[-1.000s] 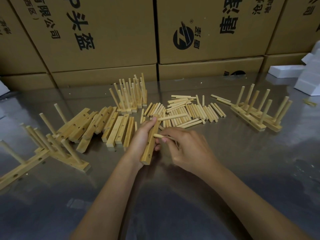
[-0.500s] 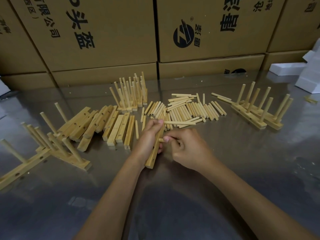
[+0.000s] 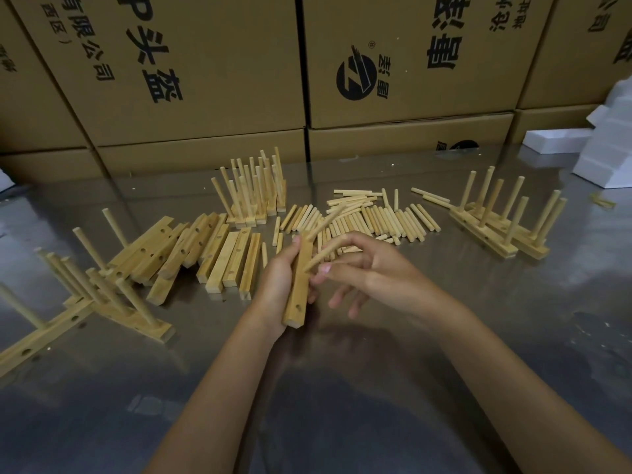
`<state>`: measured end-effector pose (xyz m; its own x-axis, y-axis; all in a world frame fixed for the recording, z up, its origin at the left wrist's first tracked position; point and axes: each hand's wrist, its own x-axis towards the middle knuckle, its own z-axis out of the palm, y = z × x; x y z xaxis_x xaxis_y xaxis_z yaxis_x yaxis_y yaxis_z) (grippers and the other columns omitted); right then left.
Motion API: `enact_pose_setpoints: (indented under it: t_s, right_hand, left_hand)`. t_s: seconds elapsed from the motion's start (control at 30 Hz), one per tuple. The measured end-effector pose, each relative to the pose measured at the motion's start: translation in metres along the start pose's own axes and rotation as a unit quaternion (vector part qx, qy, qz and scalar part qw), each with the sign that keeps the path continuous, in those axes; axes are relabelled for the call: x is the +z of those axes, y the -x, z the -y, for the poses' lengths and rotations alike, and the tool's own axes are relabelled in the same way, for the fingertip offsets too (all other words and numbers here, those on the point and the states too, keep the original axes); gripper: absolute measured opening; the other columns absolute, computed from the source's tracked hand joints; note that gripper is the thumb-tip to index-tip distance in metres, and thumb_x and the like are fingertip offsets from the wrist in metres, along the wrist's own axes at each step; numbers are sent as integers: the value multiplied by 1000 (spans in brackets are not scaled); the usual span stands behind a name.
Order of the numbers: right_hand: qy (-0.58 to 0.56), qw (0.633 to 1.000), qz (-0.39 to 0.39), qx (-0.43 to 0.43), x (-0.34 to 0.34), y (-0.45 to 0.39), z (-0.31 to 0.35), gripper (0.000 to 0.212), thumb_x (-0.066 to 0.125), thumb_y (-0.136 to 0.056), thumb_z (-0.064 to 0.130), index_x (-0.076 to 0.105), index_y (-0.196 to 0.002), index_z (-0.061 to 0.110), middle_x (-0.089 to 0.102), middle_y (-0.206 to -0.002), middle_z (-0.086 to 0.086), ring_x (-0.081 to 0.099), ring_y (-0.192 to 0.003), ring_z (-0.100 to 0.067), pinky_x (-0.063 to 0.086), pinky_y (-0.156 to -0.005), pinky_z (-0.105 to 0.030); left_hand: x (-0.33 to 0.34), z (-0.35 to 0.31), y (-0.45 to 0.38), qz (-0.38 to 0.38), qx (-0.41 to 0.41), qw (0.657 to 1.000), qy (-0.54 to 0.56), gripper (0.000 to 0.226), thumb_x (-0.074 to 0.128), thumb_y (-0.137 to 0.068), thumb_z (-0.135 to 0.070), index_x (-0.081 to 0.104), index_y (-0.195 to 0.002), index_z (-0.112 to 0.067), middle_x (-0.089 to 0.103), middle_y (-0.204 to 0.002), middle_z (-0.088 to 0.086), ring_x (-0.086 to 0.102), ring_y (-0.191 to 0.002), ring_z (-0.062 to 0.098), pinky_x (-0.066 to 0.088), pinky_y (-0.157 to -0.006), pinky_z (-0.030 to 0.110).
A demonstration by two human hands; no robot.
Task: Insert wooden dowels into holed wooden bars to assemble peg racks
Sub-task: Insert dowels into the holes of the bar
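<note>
My left hand grips a holed wooden bar, held nearly upright above the metal table. One dowel sticks out of the bar's top hole, slanting up to the right. A second dowel sits in the hole below it. My right hand pinches that second dowel between thumb and forefinger, with its other fingers spread loosely downward. An empty hole shows near the bar's bottom end.
Loose dowels lie behind my hands and bare bars are piled to the left. Finished racks stand at the right, back centre and left. Cardboard boxes wall the back; white foam sits at the far right.
The second dowel now sticks out of the bar and slants upward. My right hand's lower fingers have uncurled and spread. The bar has tipped more upright and the top dowel has swung upward.
</note>
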<state>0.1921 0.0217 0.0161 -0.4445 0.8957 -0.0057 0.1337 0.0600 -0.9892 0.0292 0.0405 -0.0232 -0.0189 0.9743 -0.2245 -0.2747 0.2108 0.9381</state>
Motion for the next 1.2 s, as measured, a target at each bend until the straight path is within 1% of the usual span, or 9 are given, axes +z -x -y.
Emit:
enact_pose_setpoints:
  t_s: [0.07,0.13,0.27,0.6,0.7,0.8,0.93,1.1,1.2]
  right_hand:
    - [54,998,3,7,-7,-2,-7,24,68,-90,13,60,-112,15,75,-95,-3,71,-77,-22,56,-59,-32]
    - [199,976,-84,-10,-18,-8,-21,22,62,-90,10,64,-109,19,71,-101,0,66,-95,-16,53,-78,-33]
    - [472,861,-183,-39,-35,-22,-53,45,46,-97,17,47,-142,24,47,-146,5,31,-139,-15,24,-112,-37]
    - [501,838,-191,-99,-33,-27,-62,8,61,-93,21,66,-98,24,59,-104,10,46,-109,-13,30,-94,-30]
    - [378,909,-119,-125,-14,-12,-40,9,60,-93,17,63,-98,24,61,-90,13,57,-87,-12,50,-81,-40]
    - [290,935,-88,-186,16,2,-14,10,63,-90,22,66,-93,31,62,-74,15,57,-65,-10,48,-58,-32]
    - [369,902,-68,-214,32,11,3,13,64,-88,26,73,-97,28,61,-80,17,55,-75,-6,48,-66,-28]
    - [485,833,-47,-262,33,16,8,12,63,-87,19,73,-93,23,46,-76,19,34,-77,1,27,-66,-14]
    - [481,838,-35,-255,36,14,5,12,60,-89,18,71,-91,21,56,-81,12,40,-81,-3,34,-69,-21]
  left_hand:
    - [-2,-2,-1,-23,-12,999,47,44,43,-105,-43,66,-107,-7,50,-53,2,45,-42,14,38,-40,24]
    - [-5,-4,-2,-40,-14,994,96,39,43,-105,-41,63,-102,-7,47,-53,2,41,-38,12,35,-37,22]
    - [-10,-5,-5,-55,-20,986,154,38,41,-105,-38,62,-95,-8,45,-55,2,38,-38,11,30,-35,21]
    - [-13,-4,-9,-71,-30,986,150,37,43,-104,-39,62,-98,-8,46,-56,1,39,-40,11,32,-36,22]
    - [-14,-4,-12,-85,-29,985,147,38,43,-104,-41,62,-102,-8,46,-56,1,39,-40,11,33,-35,21]
    - [-14,-3,-12,-94,-30,985,144,35,47,-102,-42,62,-107,-10,48,-60,1,44,-44,13,41,-41,23]
    - [-14,-3,-10,-89,-27,987,132,34,54,-99,-44,67,-92,-13,54,-63,2,51,-53,15,46,-54,28]
    - [-11,-4,-6,-82,-21,989,120,50,58,-96,-48,67,-121,-6,57,-101,14,55,-90,33,45,-81,38]
    - [-7,-4,-4,-82,-32,990,114,47,59,-96,-49,68,-113,-6,57,-101,13,55,-90,32,47,-75,36]
